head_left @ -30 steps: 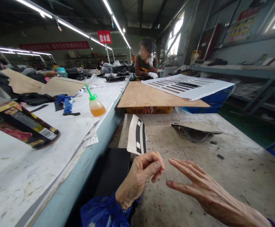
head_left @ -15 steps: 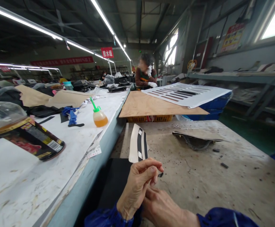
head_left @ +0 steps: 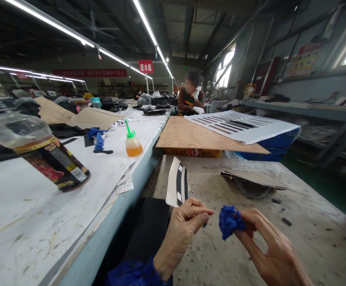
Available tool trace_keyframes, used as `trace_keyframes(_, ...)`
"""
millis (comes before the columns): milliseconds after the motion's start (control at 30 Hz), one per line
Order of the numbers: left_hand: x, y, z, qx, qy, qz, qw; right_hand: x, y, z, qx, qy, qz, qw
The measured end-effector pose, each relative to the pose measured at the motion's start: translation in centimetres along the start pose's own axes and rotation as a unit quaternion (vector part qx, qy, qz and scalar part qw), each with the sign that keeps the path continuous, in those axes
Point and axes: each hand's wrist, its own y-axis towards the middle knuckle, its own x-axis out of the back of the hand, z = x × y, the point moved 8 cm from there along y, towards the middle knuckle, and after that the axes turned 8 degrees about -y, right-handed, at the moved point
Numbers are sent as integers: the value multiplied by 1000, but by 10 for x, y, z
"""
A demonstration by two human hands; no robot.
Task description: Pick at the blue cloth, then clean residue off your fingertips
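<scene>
My right hand (head_left: 268, 238) pinches a crumpled blue cloth (head_left: 230, 221) between thumb and fingers, above the grey worktable (head_left: 316, 214). To its left, my left hand (head_left: 187, 226) has thumb and forefinger pressed together; anything in that pinch is too small to make out. There is a gap between the left fingertips and the cloth. Just behind my left hand stands a curved pale piece with black strips and white patches (head_left: 174, 180); its lower end is partly covered by the hand. A dark flat sheet (head_left: 145, 230) lies below and left of that hand.
On the white-covered table (head_left: 107, 167) at left stand an oil bottle with a green spout (head_left: 134, 146) and a leaning cut plastic bottle (head_left: 56, 165). A brown board (head_left: 185, 133) with a slotted white sheet (head_left: 235, 123) lies ahead. A person (head_left: 191, 95) sits beyond it.
My hands were together, right below left. Now the right hand has moved right, away from the left, with the blue cloth showing in its fingers. The view has shifted slightly left.
</scene>
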Motion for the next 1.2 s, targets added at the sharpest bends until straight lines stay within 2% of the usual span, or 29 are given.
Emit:
trace_keyframes(100, -4, 0, -4, -13, 39, 21, 999, 4, 14, 14, 70, -38, -24, 997)
trace_keyframes(200, -7, -1, -10, -27, 87, 33, 995, -1, 23, 30, 141, -99, -9, 985)
trace_keyframes(300, -11, -3, -13, -33, 127, 55, 990, -6, 27, 39, 167, -111, 8, 980)
trace_keyframes(400, -14, -5, -13, -30, 151, 68, 986, -11, 29, 42, 154, -104, 13, 983)
trace_keyframes(500, -14, -6, -12, -24, 151, 65, 986, -19, 33, 33, 121, -79, 19, 989)
trace_keyframes(700, -12, -4, -6, 0, 110, 56, 992, -18, 38, -28, -37, -2, 42, 998)
trace_keyframes(767, -10, -4, -5, 3, 123, 50, 991, -13, 34, -36, -58, 21, 57, 996)
trace_keyframes(833, -9, -3, -5, 1, 158, 40, 987, -8, 31, -30, -56, 42, 73, 995)
trace_keyframes(900, -7, -4, -6, -7, 208, 26, 978, -9, 28, -14, -36, 67, 99, 992)
trace_keyframes(967, -6, -5, -6, -22, 266, 16, 964, -15, 26, 5, -8, 83, 130, 988)
trace_keyframes(1067, -10, -8, -4, -61, 363, 25, 930, -31, 21, 21, 36, 44, 163, 985)
trace_keyframes(1133, -17, -11, -1, -85, 415, 50, 904, -41, 16, 18, 50, 16, 174, 983)
trace_keyframes(1200, -23, -13, 2, -93, 445, 81, 887, -47, 15, 1, 32, 9, 172, 985)
